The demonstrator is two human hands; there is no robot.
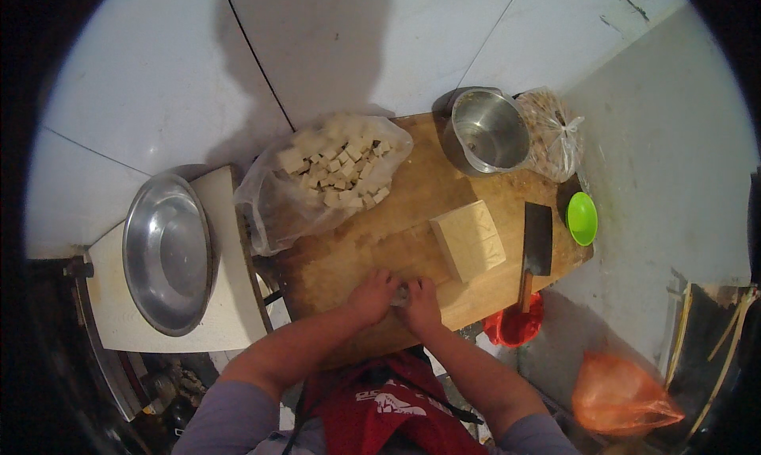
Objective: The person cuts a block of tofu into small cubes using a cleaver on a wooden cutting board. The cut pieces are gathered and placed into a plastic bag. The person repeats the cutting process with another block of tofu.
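My left hand (pixel 373 297) and my right hand (pixel 421 307) meet at the near side of a wooden board (pixel 357 262). Pinched between their fingers is a small translucent piece (pixel 401 295), which looks like crumpled plastic; the fingers hide part of it. Just beyond my right hand sits a large pale block of tofu (pixel 468 241) with score lines on one face. Farther right lies a cleaver (pixel 537 238), blade away from me, its wooden handle over the board's near edge. A clear plastic bag (pixel 270 217) holding many tofu cubes (pixel 345 166) rests at the back left.
A steel pot (pixel 490 131) stands at the back, beside a tied plastic bag of food (pixel 550 137). At the board's right edge is a green bowl (pixel 581 219). A steel basin (pixel 169 256) sits on a pale side surface. Red (pixel 516 324) and orange plastic bags (pixel 624 395) hang lower right.
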